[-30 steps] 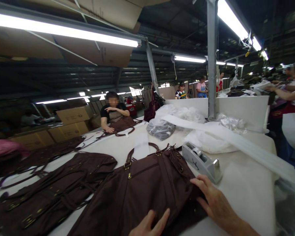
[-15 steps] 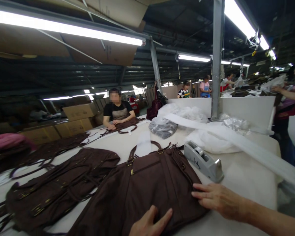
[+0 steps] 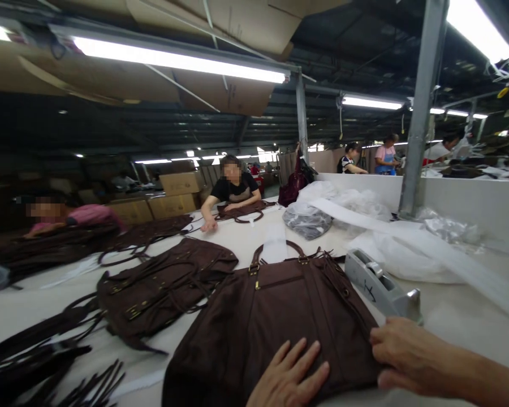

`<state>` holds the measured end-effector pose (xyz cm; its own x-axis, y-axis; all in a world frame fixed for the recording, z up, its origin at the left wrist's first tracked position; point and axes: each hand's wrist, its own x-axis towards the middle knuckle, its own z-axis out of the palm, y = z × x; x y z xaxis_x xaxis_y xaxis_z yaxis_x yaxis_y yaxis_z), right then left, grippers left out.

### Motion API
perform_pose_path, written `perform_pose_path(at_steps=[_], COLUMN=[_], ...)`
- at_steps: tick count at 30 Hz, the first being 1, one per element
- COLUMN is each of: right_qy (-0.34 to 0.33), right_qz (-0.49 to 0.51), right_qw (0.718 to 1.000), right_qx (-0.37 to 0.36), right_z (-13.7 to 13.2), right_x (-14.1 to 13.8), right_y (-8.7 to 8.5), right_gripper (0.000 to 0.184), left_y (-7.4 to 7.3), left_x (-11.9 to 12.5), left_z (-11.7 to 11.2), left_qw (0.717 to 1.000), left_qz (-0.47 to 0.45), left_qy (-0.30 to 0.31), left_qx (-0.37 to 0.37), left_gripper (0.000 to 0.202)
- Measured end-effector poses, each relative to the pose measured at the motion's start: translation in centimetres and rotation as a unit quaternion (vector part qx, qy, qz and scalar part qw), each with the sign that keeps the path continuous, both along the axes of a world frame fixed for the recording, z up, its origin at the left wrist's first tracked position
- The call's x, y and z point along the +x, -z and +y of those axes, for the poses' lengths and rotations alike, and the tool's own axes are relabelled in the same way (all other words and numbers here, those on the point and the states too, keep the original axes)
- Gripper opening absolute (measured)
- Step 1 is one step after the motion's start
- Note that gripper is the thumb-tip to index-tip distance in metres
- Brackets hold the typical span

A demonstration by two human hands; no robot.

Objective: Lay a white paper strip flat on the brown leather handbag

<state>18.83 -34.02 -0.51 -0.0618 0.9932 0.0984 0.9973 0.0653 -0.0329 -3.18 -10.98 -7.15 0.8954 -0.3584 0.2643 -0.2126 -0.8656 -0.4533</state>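
1. Left hand [image 3: 290,376]: laid palm down on the lower front of the near brown handbag [image 3: 275,316]; its fingers are spread and extended, with nothing gripped.
2. Right hand [image 3: 411,353]: placed at the right edge of the same handbag; its fingers are bent against the edge, and whether fabric is pinched between them cannot be told.
3. Near brown handbag: laid flat on the table [image 3: 462,322], directly before the person; its two handles are pointed away, and a zip with a brass-coloured pull is shown near the top.
4. Dark fringed pieces [image 3: 104,384]: strewn at the lower left, partly cut off by the picture's edge.
5. Tape dispenser [image 3: 384,285]: grey, marked in black, set just beside the handbag's upper right side.
6. Second brown bag [image 3: 165,288]: laid to the left, fitted with brass-coloured hardware.
7. White sheet [image 3: 275,242]: placed at the near handbag's handles.
8. Clear plastic bag [image 3: 307,220]: grey contents held, set beyond the handles.
9. Co-worker [image 3: 237,186]: dressed in a black top, leaned over another brown bag [image 3: 246,210] at the far side.
10. Cartons [image 3: 180,183]: stacked behind, to the left.
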Motion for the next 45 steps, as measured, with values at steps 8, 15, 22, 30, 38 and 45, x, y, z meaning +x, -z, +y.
perform_pose_path(at_steps=[8,15,22,30,38,45], right_qy=[-0.096,-0.185,-0.198,-0.206,-0.256,-0.223], right_qz=[0.022,-0.087,-0.036,-0.007,-0.099,0.033], right_qw=[0.971,0.949,0.962,0.959,0.938,0.962], right_qx=[0.218,0.238,0.186,0.193,0.211,0.15], right_z=[9.0,10.1,9.2,9.1,9.5,8.3], right_x=[-5.7,-4.8,-5.1,-5.0,-5.1,-5.6], right_y=[1.7,9.9,9.1,9.4,8.5,7.9], right_gripper=[0.043,0.073,0.073,0.069,0.051,0.053], left_y=[0.3,-2.8,-5.3,-1.6,-0.6,-3.4], left_x=[-0.5,-4.9,-14.3,-16.1,-15.6,-16.4], left_z=[-1.1,-1.1,3.8,4.4,6.5,5.1], left_qw=[0.992,0.935,0.755,0.691,0.73,0.951], left_qz=[0.028,-0.013,-0.337,-0.277,-0.279,-0.151], left_qy=[-0.03,-0.078,-0.404,-0.359,-0.442,-0.268], left_qx=[-0.121,-0.346,-0.392,-0.562,-0.44,0.0], left_gripper=[0.049,0.029,0.059,0.051,0.059,0.04])
